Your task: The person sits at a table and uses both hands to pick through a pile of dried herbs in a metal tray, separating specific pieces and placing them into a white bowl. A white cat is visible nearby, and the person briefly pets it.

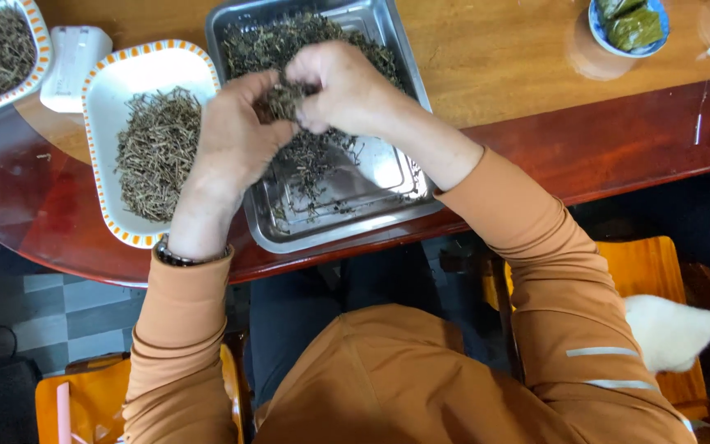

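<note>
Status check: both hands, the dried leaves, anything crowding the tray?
Left hand and right hand pinching one clump of dried leaves over metal tray. White dish of stems close beside the left hand.

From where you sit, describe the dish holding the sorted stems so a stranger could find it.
On the wooden table, look just beside the steel tray under the left hand. The white oblong dish has an orange-dashed rim and holds straight, pale stems, not dark tangled leaves.

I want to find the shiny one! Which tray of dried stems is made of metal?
The silver metal tray under both hands, the left hand and the right hand. The white oval dish with orange-dotted rim beside it is not metal.
</note>
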